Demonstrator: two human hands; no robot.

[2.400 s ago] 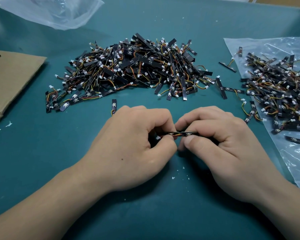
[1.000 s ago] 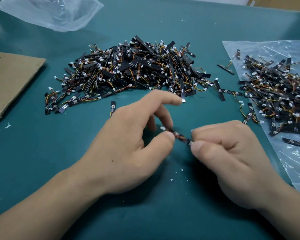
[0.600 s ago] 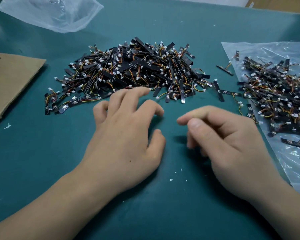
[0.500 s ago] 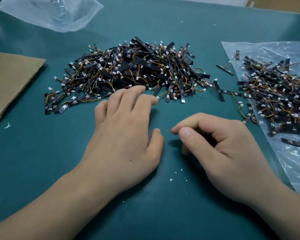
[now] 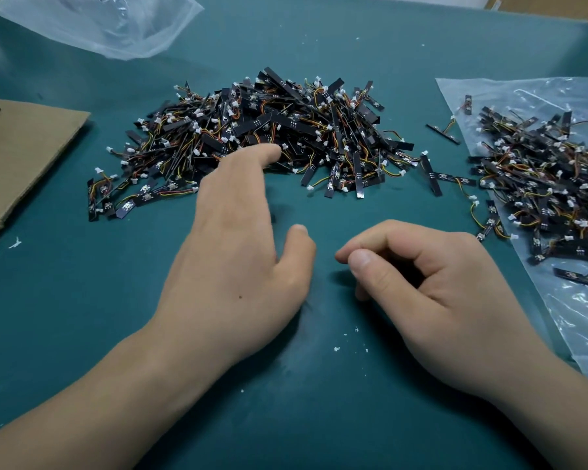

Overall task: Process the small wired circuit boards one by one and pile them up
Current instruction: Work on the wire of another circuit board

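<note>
The left hand (image 5: 238,252) is reaching out, fingers spread, its fingertips touching the near edge of the big pile of boards (image 5: 286,130) on the worktop (image 5: 65,300). The right hand (image 5: 431,286) is resting loosely curled, seemingly empty. The wires are tangling, so pinching one board's strip, not its wire, looks wisest.

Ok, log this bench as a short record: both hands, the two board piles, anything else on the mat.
left hand: fingers straight, stretched to the near edge of the middle pile
right hand: on the mat, fingers loosely curled, nothing seen in them
middle pile: wired boards heaped on bare mat
right pile: wired boards on a clear plastic sheet
other: cardboard at left, clear bag far left
</note>
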